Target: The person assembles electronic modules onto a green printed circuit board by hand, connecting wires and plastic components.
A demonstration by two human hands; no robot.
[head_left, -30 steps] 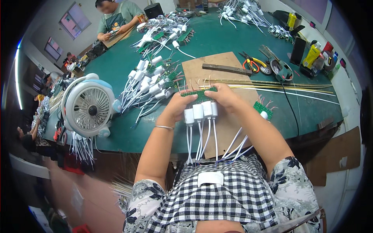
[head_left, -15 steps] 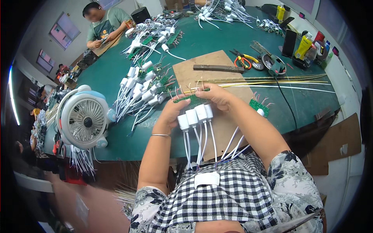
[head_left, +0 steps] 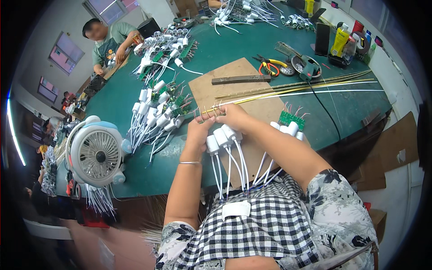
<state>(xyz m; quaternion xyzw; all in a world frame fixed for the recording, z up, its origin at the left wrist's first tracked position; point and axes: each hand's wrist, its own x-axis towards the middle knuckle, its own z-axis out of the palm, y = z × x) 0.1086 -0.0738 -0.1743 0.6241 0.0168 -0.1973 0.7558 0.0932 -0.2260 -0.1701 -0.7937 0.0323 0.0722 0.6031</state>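
My left hand [head_left: 199,133] and my right hand [head_left: 235,118] meet over the board, fingers closed around a circuit board that they now mostly hide. Thin bare-ended wires [head_left: 206,113] stick up from its far edge. On the near side, several white cylindrical sockets [head_left: 221,137] hang from it, and their white cables [head_left: 229,168] run down to my checked apron. Right of them, partly behind my right forearm, lies a second green circuit board [head_left: 292,119] with pinkish wires and white sockets [head_left: 288,129]. A brown board [head_left: 198,85] lies under the work.
White-and-blue fan [head_left: 96,155] at left; heaps of socketed boards [head_left: 150,110] beyond it. A dark bar [head_left: 240,79], long thin rods [head_left: 315,87], pliers [head_left: 270,67], a soldering iron stand [head_left: 306,66] and yellow bottle [head_left: 339,41] lie farther off. Another person [head_left: 110,42] sits far left.
My hands have drawn closer together, and my fingers now cover the green board that showed between them. The whole view has shifted slightly.
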